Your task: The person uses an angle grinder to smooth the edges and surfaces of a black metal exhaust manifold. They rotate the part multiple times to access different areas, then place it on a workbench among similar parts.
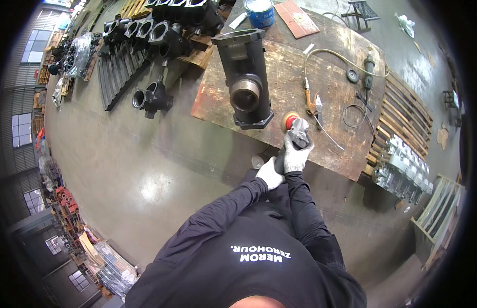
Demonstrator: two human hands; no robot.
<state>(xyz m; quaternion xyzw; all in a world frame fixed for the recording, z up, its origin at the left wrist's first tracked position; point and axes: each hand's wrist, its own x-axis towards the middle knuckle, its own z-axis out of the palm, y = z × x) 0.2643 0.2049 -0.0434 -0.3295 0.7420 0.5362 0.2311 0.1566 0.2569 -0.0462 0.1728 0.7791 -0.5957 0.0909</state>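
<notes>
The power tool with a red disc (300, 131) is held over the near edge of the counter (287, 66), just right of the black metal casting (247, 66), its body gripped by curled fingers of the gloved right hand (298, 156) and gloved left hand (270, 173)

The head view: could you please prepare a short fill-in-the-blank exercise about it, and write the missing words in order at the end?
1. The left hand and the right hand both wear white ____.
2. On the power tool, the hand nearer to the disc is the ____ one.
3. In the picture, the large dark metal casting is to the ____ of the power tool.
4. The can on the table is mainly ____ in colour.

Missing words: gloves; right; left; blue.
</notes>
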